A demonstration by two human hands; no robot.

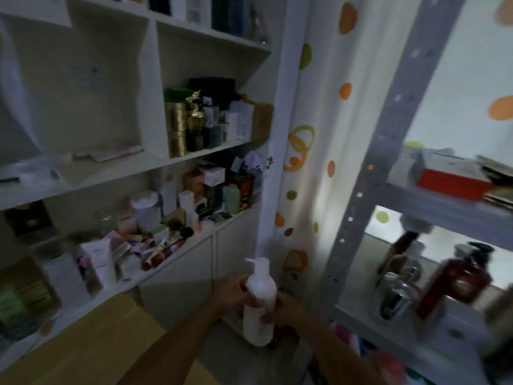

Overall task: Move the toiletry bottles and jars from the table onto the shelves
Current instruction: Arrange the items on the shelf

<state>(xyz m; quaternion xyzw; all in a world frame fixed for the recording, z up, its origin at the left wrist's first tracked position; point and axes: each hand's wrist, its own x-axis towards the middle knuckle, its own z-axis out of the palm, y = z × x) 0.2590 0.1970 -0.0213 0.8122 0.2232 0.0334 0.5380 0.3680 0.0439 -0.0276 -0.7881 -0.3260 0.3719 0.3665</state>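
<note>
So both hands are holding a tall white plastic pump bottle (260, 309) in the lower middle of the view. It's standing upright with the pump nozzle pointing left. The left hand (236, 290) is wrapping its fingers round the upper body just under the neck. The right hand (284, 304) is gripping from the other side a bit lower, fingers curling onto the front. The bottle is hanging in the air in front of the gap between the two shelving units, not sitting on anything.

On the left, the big white wooden shelf unit (155, 87) is carrying a jumble of boxes, tubes and jars, including a stack of round gold tins (176, 129) and a pale green bottle (232, 200). On the right, the grey metal rack (388, 140) is holding a dark red pump bottle (455, 279) and a shiny chrome thing (397, 295) that's too blurry to make out. A flat red box (452, 183) is lying on its upper level. A corner of the yellowish wooden table (91, 340) is showing bottom left.
</note>
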